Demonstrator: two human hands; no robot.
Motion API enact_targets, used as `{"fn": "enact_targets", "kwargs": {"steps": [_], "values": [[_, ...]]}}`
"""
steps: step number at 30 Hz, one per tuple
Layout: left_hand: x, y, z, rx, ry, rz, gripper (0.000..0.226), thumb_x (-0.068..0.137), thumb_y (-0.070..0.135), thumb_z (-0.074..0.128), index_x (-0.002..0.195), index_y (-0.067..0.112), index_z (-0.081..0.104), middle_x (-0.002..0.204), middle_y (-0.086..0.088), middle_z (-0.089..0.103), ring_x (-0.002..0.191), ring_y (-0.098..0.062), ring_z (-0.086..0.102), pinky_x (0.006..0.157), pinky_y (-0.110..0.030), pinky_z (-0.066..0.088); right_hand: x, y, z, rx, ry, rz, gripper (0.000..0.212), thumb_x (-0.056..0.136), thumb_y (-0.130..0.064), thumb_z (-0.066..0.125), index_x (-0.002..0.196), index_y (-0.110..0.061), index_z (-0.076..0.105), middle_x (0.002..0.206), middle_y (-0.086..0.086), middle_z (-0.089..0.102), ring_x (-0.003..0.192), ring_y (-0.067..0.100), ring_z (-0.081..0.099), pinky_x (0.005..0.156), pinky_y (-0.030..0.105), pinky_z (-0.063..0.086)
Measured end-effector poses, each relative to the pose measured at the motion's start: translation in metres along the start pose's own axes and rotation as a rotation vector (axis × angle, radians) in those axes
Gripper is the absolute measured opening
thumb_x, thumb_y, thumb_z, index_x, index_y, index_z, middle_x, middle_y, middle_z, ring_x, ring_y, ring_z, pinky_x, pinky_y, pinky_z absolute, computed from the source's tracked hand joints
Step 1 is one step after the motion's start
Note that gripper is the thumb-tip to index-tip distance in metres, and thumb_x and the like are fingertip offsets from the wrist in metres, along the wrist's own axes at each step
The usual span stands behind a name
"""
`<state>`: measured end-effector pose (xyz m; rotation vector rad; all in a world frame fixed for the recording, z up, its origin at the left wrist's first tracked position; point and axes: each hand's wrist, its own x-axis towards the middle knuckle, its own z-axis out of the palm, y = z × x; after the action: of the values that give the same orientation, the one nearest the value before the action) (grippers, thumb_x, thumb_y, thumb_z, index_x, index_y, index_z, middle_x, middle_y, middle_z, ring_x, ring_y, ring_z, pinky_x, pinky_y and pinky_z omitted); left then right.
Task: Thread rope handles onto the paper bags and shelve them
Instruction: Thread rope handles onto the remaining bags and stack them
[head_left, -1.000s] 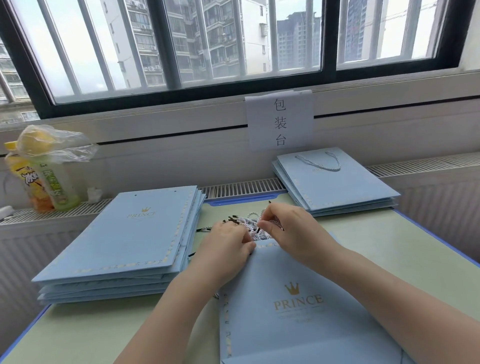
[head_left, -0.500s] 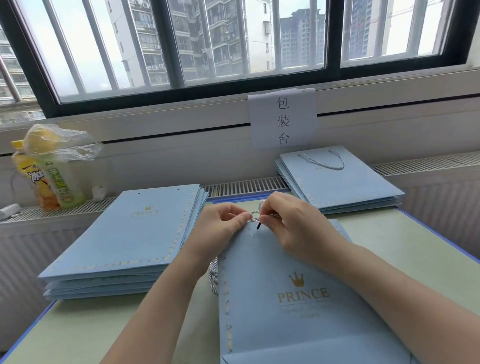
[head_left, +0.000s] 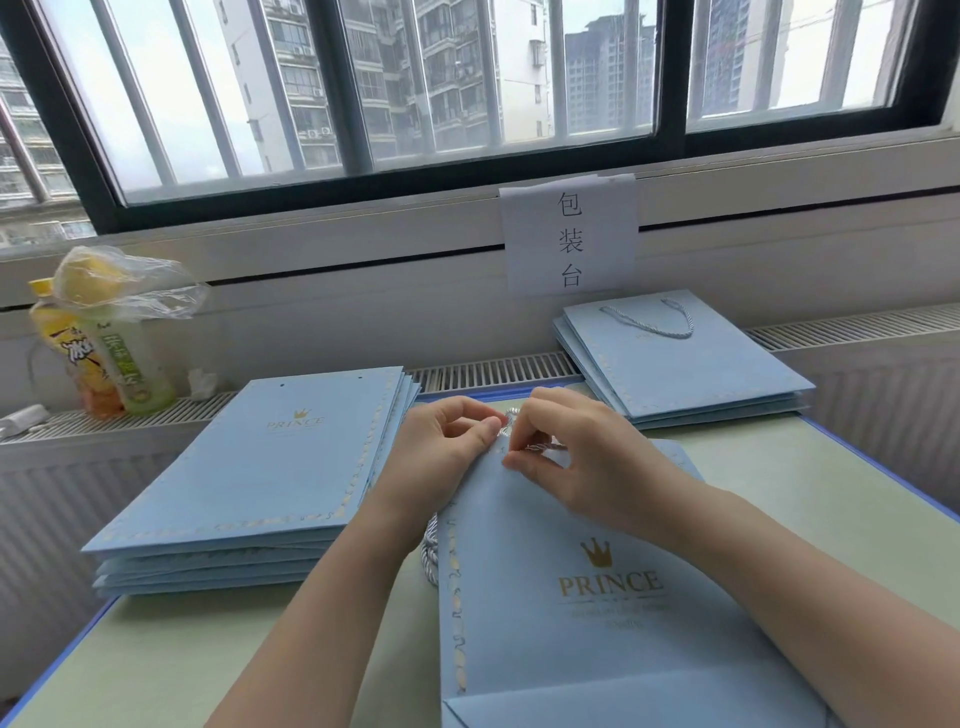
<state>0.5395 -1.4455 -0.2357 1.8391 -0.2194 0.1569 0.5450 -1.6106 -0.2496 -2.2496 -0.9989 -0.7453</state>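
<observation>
Head view: nearest the camera a flat light-blue paper bag printed with a gold crown and "PRINCE" lies on the pale green table, its top edge pointing away from the person. At that top edge both hands work close together. The left hand has its fingers curled, thumb and forefinger pinching the bag's upper edge together with a silver-blue twisted rope. The right hand pinches the same rope between thumb and fingertips just beside the left thumb. A further length of cord shows below the left wrist, at the bag's left edge.

To the left, a stack of bags without handles sits on the table, two small holes visible near the top bag's far edge. Farther off on the right a smaller stack of bags rests partly on the radiator grille, the top one with a rope handle already fitted. On the left of the grille stand two drink bottles under a clear plastic wrap. A paper sign with Chinese characters hangs below the barred window.
</observation>
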Motion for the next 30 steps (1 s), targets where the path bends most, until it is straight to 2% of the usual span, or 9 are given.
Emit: {"fn": "enact_targets", "kwargs": {"steps": [4,8,12,18,20,22,23,26,30], "values": [[0.001,-0.003,0.002,0.017,0.026,0.028,0.011,0.091,0.013,0.062,0.083,0.012,0.069,0.077,-0.014,0.071,0.063,-0.017,0.062,0.061,-0.03,0.05,0.0,0.004,0.003,0.082,-0.021,0.062,0.014,0.081,-0.021,0.072,0.079,-0.014,0.06,0.081,-0.003,0.055,0.075,0.013,0.049,0.069,0.034,0.047],[0.0,-0.004,0.005,0.065,0.05,0.077,0.015,0.091,0.009,0.06,0.08,0.011,0.07,0.074,-0.01,0.071,0.06,-0.008,0.06,0.06,-0.021,0.047,0.001,-0.001,0.008,-0.193,0.086,-0.12,0.013,0.079,-0.018,0.061,0.074,-0.013,0.051,0.074,0.0,0.051,0.068,0.013,0.038,0.058,0.028,0.038],[0.001,-0.003,0.005,0.057,0.067,0.08,0.02,0.09,0.005,0.059,0.076,0.013,0.071,0.072,-0.006,0.07,0.058,-0.004,0.06,0.059,-0.017,0.048,0.002,-0.004,0.013,-0.322,0.058,-0.221,0.01,0.081,-0.022,0.051,0.078,-0.016,0.044,0.073,0.002,0.051,0.065,0.019,0.043,0.055,0.031,0.041],[-0.001,0.0,0.002,-0.032,0.09,0.02,0.018,0.09,0.019,0.062,0.08,0.011,0.074,0.079,-0.015,0.072,0.072,-0.028,0.062,0.073,-0.044,0.052,0.001,-0.001,0.001,0.05,0.001,0.079,0.011,0.085,-0.026,0.067,0.081,-0.018,0.061,0.08,-0.008,0.052,0.079,0.006,0.042,0.07,0.016,0.035],[-0.001,0.004,-0.002,-0.178,0.088,-0.061,0.029,0.093,0.025,0.057,0.079,0.005,0.073,0.075,-0.017,0.07,0.068,-0.029,0.062,0.068,-0.041,0.053,0.004,-0.002,0.001,0.11,-0.007,0.174,0.013,0.085,-0.027,0.068,0.093,-0.02,0.061,0.093,-0.01,0.052,0.091,0.006,0.043,0.08,0.018,0.036],[-0.001,0.007,-0.006,-0.284,0.105,-0.143,0.038,0.095,0.03,0.052,0.074,0.004,0.07,0.066,-0.011,0.067,0.058,-0.025,0.061,0.057,-0.03,0.051,0.005,-0.003,-0.002,0.131,-0.084,0.281,0.026,0.085,-0.037,0.066,0.104,-0.022,0.058,0.104,-0.011,0.051,0.1,0.006,0.043,0.087,0.022,0.036],[-0.001,0.008,-0.008,-0.292,0.115,-0.161,0.042,0.096,0.032,0.05,0.071,0.004,0.068,0.062,-0.009,0.065,0.053,-0.021,0.06,0.053,-0.027,0.049,0.006,-0.003,-0.003,0.135,-0.13,0.308,0.026,0.084,-0.042,0.064,0.102,-0.024,0.057,0.101,-0.011,0.052,0.096,0.005,0.045,0.084,0.021,0.037],[0.0,0.007,-0.008,-0.262,0.105,-0.176,0.049,0.097,0.035,0.046,0.062,0.004,0.061,0.055,-0.005,0.061,0.047,-0.016,0.056,0.048,-0.025,0.046,0.004,-0.006,-0.007,0.171,-0.194,0.33,0.024,0.084,-0.045,0.063,0.082,-0.023,0.055,0.075,-0.013,0.053,0.067,0.0,0.047,0.061,0.018,0.036],[0.006,0.002,-0.005,-0.134,0.058,-0.202,0.059,0.099,0.04,0.039,0.053,0.007,0.056,0.047,-0.003,0.054,0.043,-0.017,0.049,0.044,-0.021,0.04,0.003,-0.01,-0.003,0.065,-0.168,0.291,0.029,0.083,-0.046,0.065,0.082,-0.019,0.052,0.071,-0.015,0.048,0.067,0.005,0.044,0.062,0.023,0.035]]}}
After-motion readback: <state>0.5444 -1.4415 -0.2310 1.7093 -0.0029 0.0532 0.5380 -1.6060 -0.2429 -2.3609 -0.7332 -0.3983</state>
